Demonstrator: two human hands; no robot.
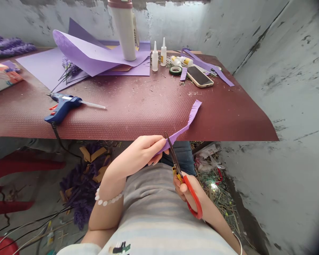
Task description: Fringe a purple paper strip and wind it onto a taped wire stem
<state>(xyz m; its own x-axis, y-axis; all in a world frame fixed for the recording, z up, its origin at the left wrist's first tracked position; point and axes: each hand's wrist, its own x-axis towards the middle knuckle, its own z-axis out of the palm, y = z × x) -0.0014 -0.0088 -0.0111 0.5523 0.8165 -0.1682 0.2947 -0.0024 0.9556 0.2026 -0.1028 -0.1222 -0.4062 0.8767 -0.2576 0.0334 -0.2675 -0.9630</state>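
Between thumb and fingers, my left hand (145,150) pinches a purple paper strip (179,132) just beyond the table's front edge. The strip's far end rests on the table and is cut into a fringe. My right hand (186,187) is wrapped around the red handle of a pair of scissors (177,163). Their dark blades cross the strip close to my left fingertips. Whether the blades are fully closed I cannot make out.
On the dark red table (138,109) lie a blue glue gun (63,106), purple sheets (95,53) under a white tumbler (123,33), small glue bottles (154,58), green tape (175,70) and a phone (200,76). Purple flowers (82,184) lie on the floor at left, scraps at right.
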